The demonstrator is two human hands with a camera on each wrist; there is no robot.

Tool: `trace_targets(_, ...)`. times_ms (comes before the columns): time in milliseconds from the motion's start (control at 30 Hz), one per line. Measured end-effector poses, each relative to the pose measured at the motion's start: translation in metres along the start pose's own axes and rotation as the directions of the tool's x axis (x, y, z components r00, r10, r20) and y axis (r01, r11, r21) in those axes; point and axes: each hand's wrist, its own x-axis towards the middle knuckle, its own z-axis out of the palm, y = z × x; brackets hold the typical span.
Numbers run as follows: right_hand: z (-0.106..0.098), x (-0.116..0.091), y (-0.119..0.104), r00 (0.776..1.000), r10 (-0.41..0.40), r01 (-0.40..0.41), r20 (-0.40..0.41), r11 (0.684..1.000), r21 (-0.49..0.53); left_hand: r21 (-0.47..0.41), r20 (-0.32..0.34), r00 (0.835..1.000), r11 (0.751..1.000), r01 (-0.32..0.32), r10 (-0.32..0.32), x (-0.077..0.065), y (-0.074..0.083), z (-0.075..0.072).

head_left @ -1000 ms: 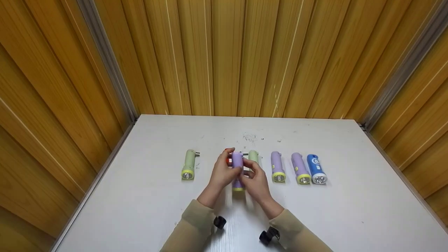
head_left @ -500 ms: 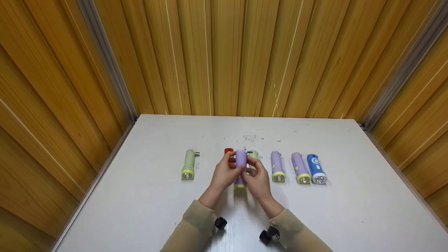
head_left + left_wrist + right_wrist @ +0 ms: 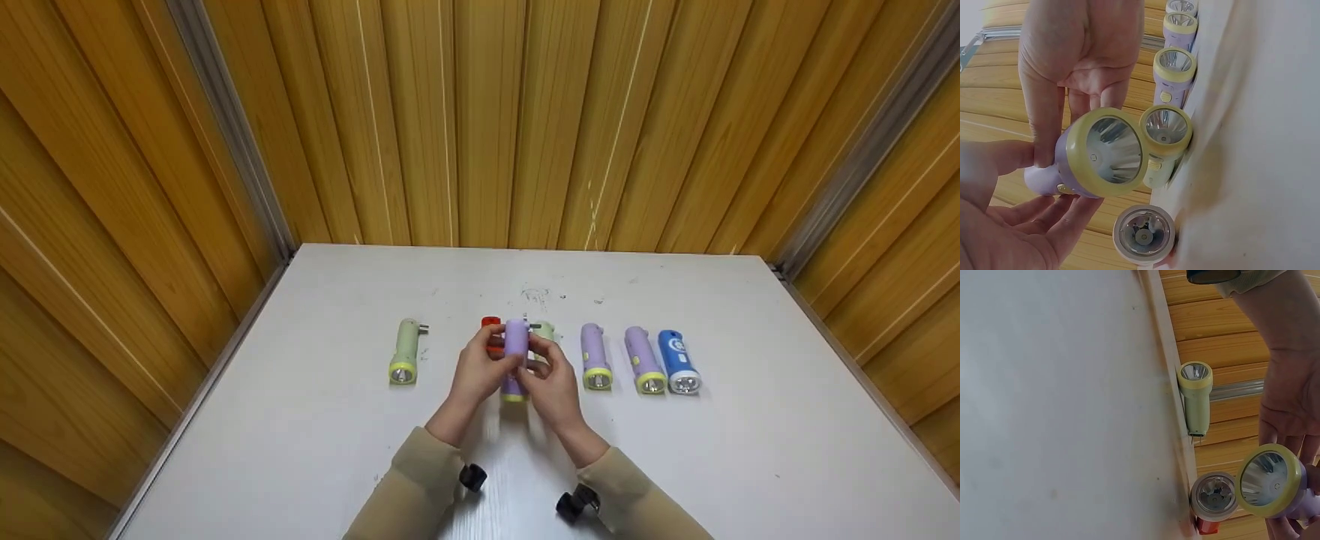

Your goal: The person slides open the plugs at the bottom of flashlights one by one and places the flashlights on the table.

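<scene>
A purple flashlight (image 3: 516,341) with a yellow head ring is held between both hands, above the table in the head view. My left hand (image 3: 476,371) grips it from the left with thumb and fingers. From the right, the fingers and thumb of my right hand (image 3: 551,382) pinch its body. Metal plug prongs (image 3: 535,326) stick out sideways near its tail. In the left wrist view, its clear lens (image 3: 1114,149) and yellow switch (image 3: 1064,189) show. Behind the hands lie a red flashlight (image 3: 490,322) and a pale green flashlight (image 3: 545,331), both partly hidden.
On the white table (image 3: 300,450), another green flashlight (image 3: 405,352) with prongs out lies at left. To the right lie a purple flashlight (image 3: 594,356), a second purple flashlight (image 3: 643,360) and a blue flashlight (image 3: 679,361). Wood-patterned panels (image 3: 487,127) enclose the table's back and sides.
Over the first half second, the held flashlight shifted slightly right and away from me, and the left fingers moved lower, uncovering the red flashlight's end. Since then the hands look nearly still.
</scene>
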Motion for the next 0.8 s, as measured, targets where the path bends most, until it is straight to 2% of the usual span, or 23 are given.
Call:
trace_targets(133, -0.001, 0.0, -0.002, 0.999, -0.023, 0.023, 0.032, 1.0, 0.008, -0.03, 0.0, 1.0, 1.0, -0.004, 0.004, 0.001, 0.0, -0.003)
trace_targets(333, -0.003, 0.002, -0.005, 0.998, -0.008, 0.006, 0.07, 1.0, 0.024, -0.066, -0.005, 1.0, 0.998, 0.016, -0.017, 0.003, 0.0, -0.008)
trace_targets(667, -0.006, 0.003, -0.009, 0.996, 0.004, -0.007, 0.084, 0.999, 0.039, -0.143, 0.005, 0.999, 0.989, 0.04, -0.04, 0.005, 0.002, -0.013)
trace_targets(800, -0.006, 0.002, -0.009, 0.996, 0.012, -0.018, 0.089, 0.998, 0.063, -0.145, -0.001, 0.999, 0.989, 0.041, -0.041, 0.006, 0.001, -0.015)
